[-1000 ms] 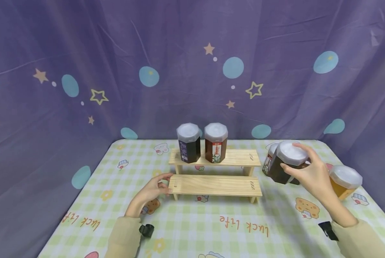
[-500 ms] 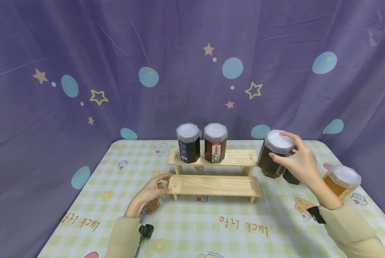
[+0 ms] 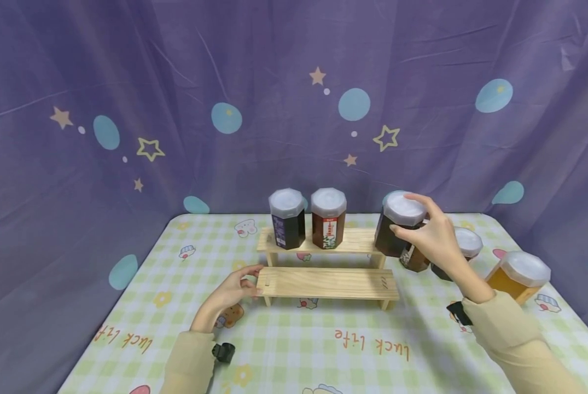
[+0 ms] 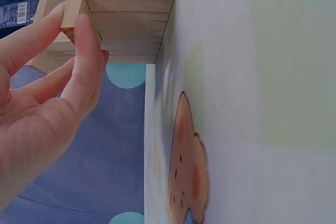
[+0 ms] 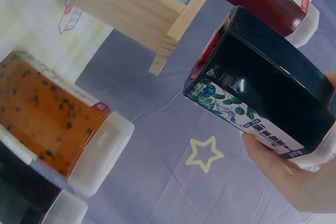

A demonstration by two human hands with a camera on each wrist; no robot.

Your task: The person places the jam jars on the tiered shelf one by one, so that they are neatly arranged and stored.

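Observation:
My right hand grips a dark octagonal jar by its whitish lid, thumb and fingers on opposite sides. The jar hangs tilted at the right end of the upper step of a two-step wooden shelf. In the right wrist view its flowered label shows, with its base close to the step. My left hand pinches the left end of the lower step, thumb above and fingers below. On the upper step stand a dark jar and a red-brown jar with a white-and-red label.
Right of the shelf, an amber jar with dark specks and a dark jar stand partly behind my right hand. Farther right is a yellow-orange jar. A checked cloth covers the table; a purple curtain hangs behind.
My right hand has carried the dark jar left and upward from beside the other jars to the upper step's right end. The left hand stays at the lower step.

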